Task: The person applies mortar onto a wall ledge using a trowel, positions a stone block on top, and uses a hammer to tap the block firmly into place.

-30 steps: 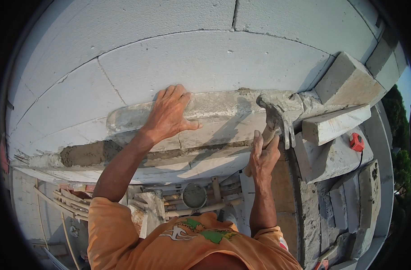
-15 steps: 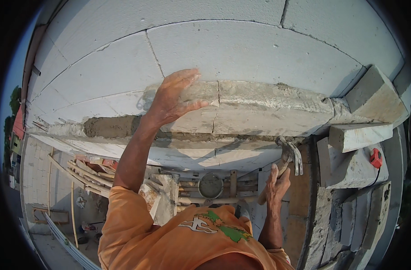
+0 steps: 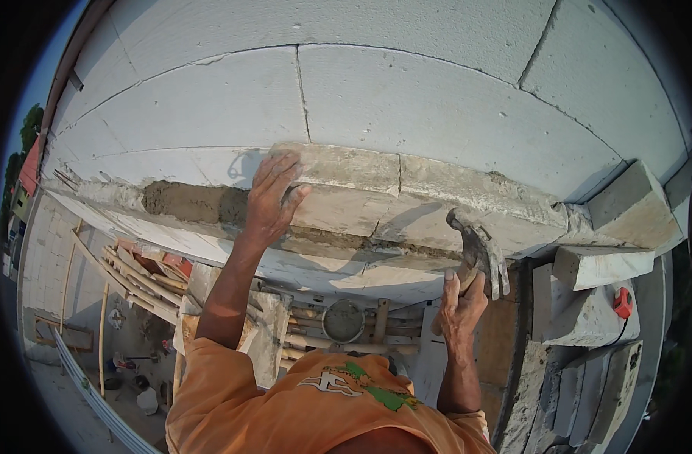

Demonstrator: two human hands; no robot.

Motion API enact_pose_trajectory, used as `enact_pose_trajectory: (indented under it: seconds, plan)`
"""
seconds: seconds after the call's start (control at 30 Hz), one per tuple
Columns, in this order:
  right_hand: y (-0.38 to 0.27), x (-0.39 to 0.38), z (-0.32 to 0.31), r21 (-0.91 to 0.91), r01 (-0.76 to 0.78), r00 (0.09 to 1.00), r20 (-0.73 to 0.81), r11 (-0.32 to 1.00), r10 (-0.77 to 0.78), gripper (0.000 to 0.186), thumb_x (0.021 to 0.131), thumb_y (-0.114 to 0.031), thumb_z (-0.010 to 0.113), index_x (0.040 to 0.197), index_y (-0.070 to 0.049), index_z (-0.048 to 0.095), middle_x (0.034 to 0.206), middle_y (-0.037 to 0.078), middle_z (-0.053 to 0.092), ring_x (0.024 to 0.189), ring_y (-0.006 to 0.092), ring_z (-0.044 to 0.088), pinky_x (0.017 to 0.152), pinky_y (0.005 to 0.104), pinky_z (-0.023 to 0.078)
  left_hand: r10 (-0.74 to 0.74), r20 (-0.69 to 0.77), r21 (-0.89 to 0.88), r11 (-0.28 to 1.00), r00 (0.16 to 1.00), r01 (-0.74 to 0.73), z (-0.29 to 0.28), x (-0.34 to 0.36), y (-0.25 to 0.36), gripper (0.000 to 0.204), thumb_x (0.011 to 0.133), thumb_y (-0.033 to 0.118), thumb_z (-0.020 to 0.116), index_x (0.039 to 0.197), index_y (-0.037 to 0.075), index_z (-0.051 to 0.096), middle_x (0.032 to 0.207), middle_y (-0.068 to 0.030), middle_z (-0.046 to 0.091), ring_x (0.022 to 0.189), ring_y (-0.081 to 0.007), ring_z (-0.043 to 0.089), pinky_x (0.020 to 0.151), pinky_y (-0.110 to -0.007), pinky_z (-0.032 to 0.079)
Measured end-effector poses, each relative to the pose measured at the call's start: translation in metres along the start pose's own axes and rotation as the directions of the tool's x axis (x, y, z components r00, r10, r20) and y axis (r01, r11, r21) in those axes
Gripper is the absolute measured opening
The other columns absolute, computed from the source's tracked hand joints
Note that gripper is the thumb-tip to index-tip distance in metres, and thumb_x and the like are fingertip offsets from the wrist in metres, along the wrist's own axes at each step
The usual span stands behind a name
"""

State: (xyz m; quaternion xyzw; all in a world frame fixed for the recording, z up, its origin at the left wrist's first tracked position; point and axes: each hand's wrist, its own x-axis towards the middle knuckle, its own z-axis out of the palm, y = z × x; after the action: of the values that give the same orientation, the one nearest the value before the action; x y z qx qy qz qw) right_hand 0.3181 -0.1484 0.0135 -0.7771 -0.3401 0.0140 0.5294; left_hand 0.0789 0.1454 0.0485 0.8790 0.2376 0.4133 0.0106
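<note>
Laid: two blocks (image 3: pixel 338 210); not yet covered: mortar strip (image 3: pixel 183 204); left hand (image 3: pixel 272 198), thumb spread, lies at block end; right hand (image 3: pixel 461 306) grips hammer (image 3: pixel 478 248)

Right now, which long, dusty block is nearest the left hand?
The left block, with the left hand at its end; the next block lies right of the joint.

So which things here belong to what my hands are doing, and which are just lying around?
In use, it seems:
claw hammer, gripped in your right hand
pale block, your left hand at its left end
grey mortar, left of that block

Lying about, apparently:
red tape measure
loose chunk under it
grey slabs, lower right
</note>
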Motion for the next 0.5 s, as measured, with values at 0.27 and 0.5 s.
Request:
enact_pose_trajectory:
  seconds: [0.27, 0.5]
  plan:
    - [-0.036, 0.031, 0.026, -0.045, 0.118, 0.990, 0.084, 0.992, -0.114, 0.036, 0.094, -0.025, 0.069, 0.110, 0.007, 0.064, 0.084, 0.019, 0.070, 0.073, 0.0257, 0.069, 0.070, 0.0357, 0.053, 0.037, -0.025, -0.130, 0.991, 0.999, -0.040, 0.011, 0.004, -0.010, 0.033, 0.093, 0.016, 0.069, 0.122, 0.003, 0.062, 0.139, -0.0130, 0.059, 0.137, -0.0329, 0.048, 0.120, -0.052, 0.023]
    - [-0.037, 0.031, 0.044, 0.058, 0.158, 0.984, 0.070, 0.986, -0.162, 0.033, 0.095, -0.027, 0.069, 0.090, 0.000, 0.050, 0.068, 0.008, 0.057, 0.063, 0.0121, 0.048, 0.056, 0.0299, 0.044, 0.055, -0.041, -0.188, 0.980, 0.998, -0.061, 0.015, 0.005, -0.012, 0.037, 0.093, 0.016, 0.069, 0.127, 0.009, 0.057, 0.140, -0.0114, 0.057, 0.140, -0.0307, 0.044, 0.120, -0.055, 0.018]
